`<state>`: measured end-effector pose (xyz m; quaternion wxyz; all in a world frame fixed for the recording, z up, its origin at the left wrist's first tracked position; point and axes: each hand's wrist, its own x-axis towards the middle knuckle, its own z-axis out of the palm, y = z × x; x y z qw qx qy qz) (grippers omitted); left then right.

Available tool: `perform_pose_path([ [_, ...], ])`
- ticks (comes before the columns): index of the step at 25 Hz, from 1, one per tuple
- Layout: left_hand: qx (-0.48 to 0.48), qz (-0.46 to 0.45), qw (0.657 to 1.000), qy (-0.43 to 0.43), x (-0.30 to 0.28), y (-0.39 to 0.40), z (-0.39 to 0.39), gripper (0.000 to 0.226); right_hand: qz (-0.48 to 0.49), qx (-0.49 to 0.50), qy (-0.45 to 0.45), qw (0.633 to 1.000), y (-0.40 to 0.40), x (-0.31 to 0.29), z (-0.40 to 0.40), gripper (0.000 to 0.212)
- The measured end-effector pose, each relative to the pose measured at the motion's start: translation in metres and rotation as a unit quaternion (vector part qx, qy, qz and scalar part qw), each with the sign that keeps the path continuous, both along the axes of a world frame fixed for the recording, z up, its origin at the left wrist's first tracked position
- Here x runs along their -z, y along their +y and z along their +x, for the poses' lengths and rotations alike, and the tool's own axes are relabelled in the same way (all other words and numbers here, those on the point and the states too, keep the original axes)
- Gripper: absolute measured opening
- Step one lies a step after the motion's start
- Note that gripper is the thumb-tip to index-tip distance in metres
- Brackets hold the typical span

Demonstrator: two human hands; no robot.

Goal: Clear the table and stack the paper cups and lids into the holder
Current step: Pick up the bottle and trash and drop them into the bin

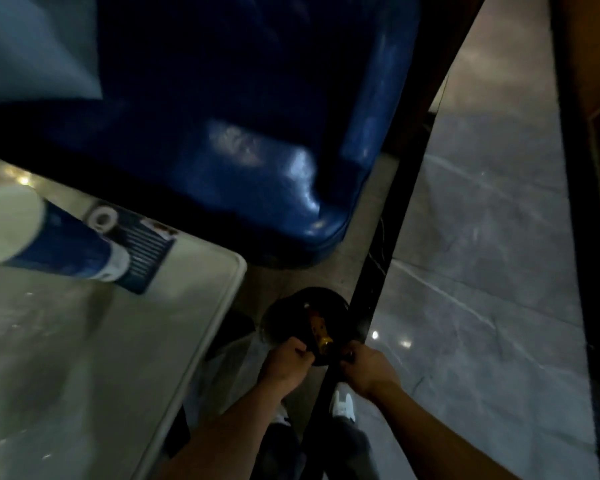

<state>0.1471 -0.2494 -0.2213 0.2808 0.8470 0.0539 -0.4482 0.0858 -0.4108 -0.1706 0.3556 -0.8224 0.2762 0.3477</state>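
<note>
View: head camera, looking steeply down; frame dim and motion-blurred.
Left hand (286, 358): low and near centre, off the right edge of the desk, fingers curled tight on the near-left rim of a dark round bag opening.
Right hand (364, 367): just right of the left hand, fingers closed on the near-right rim of the same opening; a small dark item at the fingertips, too blurred to identify.
Black bag (291, 318): round dark mouth held between both hands, below desk level, above the floor.
Bag contents: one yellow-orange object (319, 332) visible inside, near the rim; identity unclear.
Clear plastic (236, 362): pale translucent sheet hanging to the left of the bag, between it and the desk edge.
Paper cup (49, 237): blue and white, lying on its side on the far-left part of the desk, open white mouth toward the left, base toward the right.
Printed card (146, 247): dark blue with white lines, flat on the desk, partly under the cup's base.
Desk (118, 358): pale, glossy, rounded corner at far right.
Blue seat (239, 116): large glossy cushion, far side, beyond the desk corner.
Black post (378, 271): runs diagonally through the frame, just right of the bag.
Floor (482, 271): grey tiles, right side.
White shoe (343, 405): on the floor, under the right forearm.
</note>
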Motion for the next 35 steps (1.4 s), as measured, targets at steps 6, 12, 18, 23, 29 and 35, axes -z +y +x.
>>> perform_pose_path([
  [6,0.046,-0.058,0.994,-0.075,-0.134,0.023,-0.032,0.026,-0.022,-0.061,-0.078,0.995,0.004,-0.130,-0.036,0.031],
  [12,0.024,-0.109,0.982,-0.153,-0.209,0.057,-0.074,0.028,-0.046,-0.098,-0.162,0.981,0.000,-0.189,-0.073,0.031],
  [18,-0.057,-0.109,0.971,-0.206,-0.226,0.110,-0.116,0.026,-0.020,-0.178,-0.176,0.968,-0.005,-0.195,-0.094,0.022],
  [23,-0.089,-0.099,0.971,-0.198,-0.235,0.157,-0.150,0.029,-0.023,-0.352,-0.168,0.920,0.014,-0.210,-0.065,0.026],
  [29,-0.166,-0.043,0.963,-0.207,-0.255,0.211,-0.189,0.033,-0.015,-0.543,-0.140,0.828,0.079,-0.221,-0.016,0.036],
  [35,-0.220,0.035,0.952,-0.210,-0.268,0.269,-0.234,0.034,0.024,-0.649,-0.149,0.746,0.168,-0.220,0.002,0.035],
])
